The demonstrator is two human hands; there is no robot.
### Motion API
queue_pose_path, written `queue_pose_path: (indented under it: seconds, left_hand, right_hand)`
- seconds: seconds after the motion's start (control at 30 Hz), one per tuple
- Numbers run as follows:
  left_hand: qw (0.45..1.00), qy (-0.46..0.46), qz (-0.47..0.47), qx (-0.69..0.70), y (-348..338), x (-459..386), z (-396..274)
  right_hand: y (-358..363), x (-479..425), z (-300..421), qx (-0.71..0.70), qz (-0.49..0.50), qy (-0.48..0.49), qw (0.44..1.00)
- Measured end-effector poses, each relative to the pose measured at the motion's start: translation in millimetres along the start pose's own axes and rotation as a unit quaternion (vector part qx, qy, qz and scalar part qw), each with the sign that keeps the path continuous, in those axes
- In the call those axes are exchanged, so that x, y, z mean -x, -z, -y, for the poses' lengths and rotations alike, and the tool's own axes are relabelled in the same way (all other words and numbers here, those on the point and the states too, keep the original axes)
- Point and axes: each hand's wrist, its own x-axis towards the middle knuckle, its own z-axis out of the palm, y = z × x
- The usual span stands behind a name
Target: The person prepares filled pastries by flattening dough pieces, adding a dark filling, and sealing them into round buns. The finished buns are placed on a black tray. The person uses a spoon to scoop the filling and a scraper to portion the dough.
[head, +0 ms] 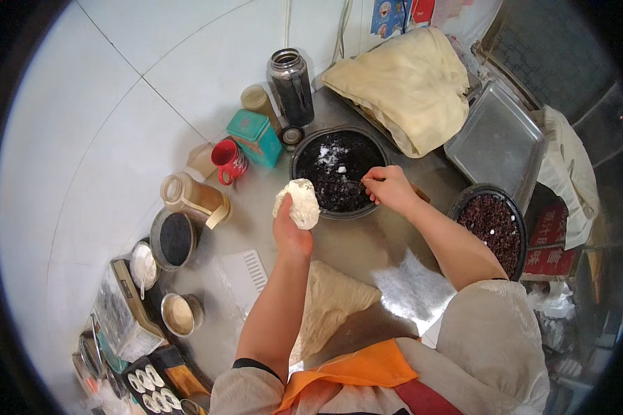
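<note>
My left hand (pixel 293 233) holds a flattened piece of pale dough (pixel 305 203) just left of a black bowl (pixel 361 212). Dark, crumbly filling (pixel 316 166) fills much of this bowl, with white powder and a small white lump on top. Over the bowl's right rim, my right hand (pixel 389 189) grips a thin utensil; its wooden handle (pixel 420 194) sticks out behind the fingers. The utensil's tip reaches the filling and is hard to make out. A large slab of dough (pixel 337 301) lies on the metal table below, partly hidden by my left forearm.
A bowl of reddish-brown filling (pixel 490 223) stands right, beside a metal tray (pixel 498 140). Behind are a cream cloth (pixel 405 88), thermos (pixel 293 93), teal tin (pixel 257 137) and red mug (pixel 231 161). Left are a plastic jar (pixel 197 199), a scraper (pixel 246 275) and small bowls.
</note>
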Motion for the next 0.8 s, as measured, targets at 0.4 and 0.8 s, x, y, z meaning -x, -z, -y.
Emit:
queue_pose_path:
  seconds: [0.4,0.8]
  left_hand:
    - [0.999,-0.012,0.006,-0.042,-2.7,-0.9,-1.6]
    - [0.999,-0.001,-0.016,-0.033,-0.9,-3.4,-0.3]
  right_hand:
    - [1.1,-48.4,3.7,-0.121,0.058,-0.126,0.983]
    - [-42.2,18.6,-0.3,0.153,-0.078,0.241,0.955]
